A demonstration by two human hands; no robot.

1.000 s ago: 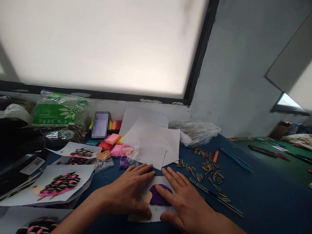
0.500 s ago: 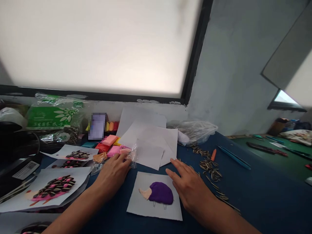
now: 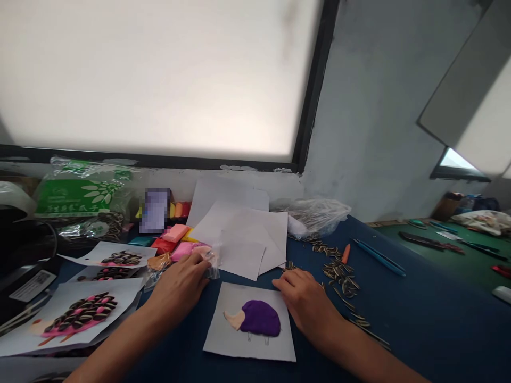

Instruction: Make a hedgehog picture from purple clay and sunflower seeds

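My left hand (image 3: 179, 284) lies at the front of a pile of clay packets, its loosely bent fingers touching a clear packet of pale pink clay (image 3: 205, 255). It does not visibly grip the packet. My right hand (image 3: 307, 298) rests at the upper right corner of a small white sheet (image 3: 225, 343). Its fingers are curled together and the tips are partly hidden, so what they hold, if anything, does not show. On the sheet is a flat hedgehog shape with a purple clay body (image 3: 261, 318), a peach clay head (image 3: 235, 319) and pencil-drawn legs.
Sunflower seeds (image 3: 341, 276) lie scattered to the right, with an orange clay stick (image 3: 346, 254) and blue tweezers (image 3: 379, 258). Blank papers (image 3: 243, 234) are stacked behind. Finished seed-hedgehog cards (image 3: 120, 298) and a green seed bag (image 3: 75, 197) are at left.
My right hand's fingers have drawn in from spread to curled near the sheet's corner. My left hand stays by the clay packets. The whole view has shifted slightly.
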